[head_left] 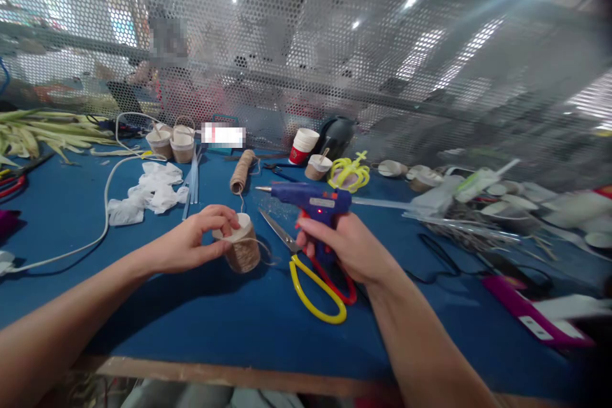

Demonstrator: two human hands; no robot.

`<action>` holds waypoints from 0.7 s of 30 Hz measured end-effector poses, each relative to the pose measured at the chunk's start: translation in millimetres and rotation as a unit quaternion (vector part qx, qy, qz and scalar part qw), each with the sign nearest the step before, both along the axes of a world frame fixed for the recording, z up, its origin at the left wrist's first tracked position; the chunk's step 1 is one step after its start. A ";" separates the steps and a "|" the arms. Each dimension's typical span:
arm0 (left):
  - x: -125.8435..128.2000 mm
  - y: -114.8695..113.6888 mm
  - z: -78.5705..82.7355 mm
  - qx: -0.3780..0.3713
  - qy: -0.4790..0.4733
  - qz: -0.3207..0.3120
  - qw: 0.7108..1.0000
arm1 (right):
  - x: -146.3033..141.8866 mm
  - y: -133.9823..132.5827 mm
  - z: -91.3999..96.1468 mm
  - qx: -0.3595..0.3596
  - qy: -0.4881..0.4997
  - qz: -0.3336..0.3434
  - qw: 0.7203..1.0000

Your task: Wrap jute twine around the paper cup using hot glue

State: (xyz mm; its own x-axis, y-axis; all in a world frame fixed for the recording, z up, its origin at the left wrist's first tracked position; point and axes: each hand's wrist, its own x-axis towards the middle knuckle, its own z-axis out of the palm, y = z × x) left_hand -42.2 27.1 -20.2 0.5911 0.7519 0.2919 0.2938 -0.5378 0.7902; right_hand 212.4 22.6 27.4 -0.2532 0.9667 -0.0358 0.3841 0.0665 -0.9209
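My left hand [203, 237] pinches the rim of a paper cup [243, 255] wrapped in brown twine, tilted a little above the blue tabletop. A loose strand of twine curls off its right side. In my right hand [351, 239] is a blue hot glue gun [310, 199], its metal nozzle pointing left, a red light lit on its body and a clear glue stick out of its back. Scissors [318, 290] with one yellow and one red handle lie beneath the glue gun. Behind the cup stands a roll of twine [242, 171], a strand running from it toward the cup.
Crumpled white plastic [148, 194] and clear glue sticks [192, 178] lie left. Twine-wrapped cups [183, 145], stacked red-and-white cups [304, 145] and a yellow crown-shaped piece [350, 172] stand toward the perforated metal screen [268, 32]. A white cable [108, 204] crosses the left; a purple power strip [530, 312] is right.
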 end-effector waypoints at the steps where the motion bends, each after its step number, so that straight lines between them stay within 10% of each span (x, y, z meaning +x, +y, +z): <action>1: 0.2 0.7 -1.6 -0.002 -0.006 0.004 1.000 | -3.4 -6.5 -1.3 0.012 0.013 0.013 1.000; 11: 12.3 -2.1 -15.1 -0.080 -0.065 0.108 0.989 | -11.4 -29.8 -12.9 0.042 -0.089 -0.012 0.995; 21: 17.6 -6.0 -12.3 -0.077 -0.092 0.151 0.981 | -8.0 -27.6 -16.0 0.293 -0.258 0.052 0.919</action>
State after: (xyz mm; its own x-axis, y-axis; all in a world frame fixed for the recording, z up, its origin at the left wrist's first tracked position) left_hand -24.6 21.1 -32.5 0.2830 0.9280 0.2425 0.2652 -0.3187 0.9100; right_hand 204.4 -5.0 11.4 -0.4405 0.8298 0.3426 0.7235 0.5541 -0.4118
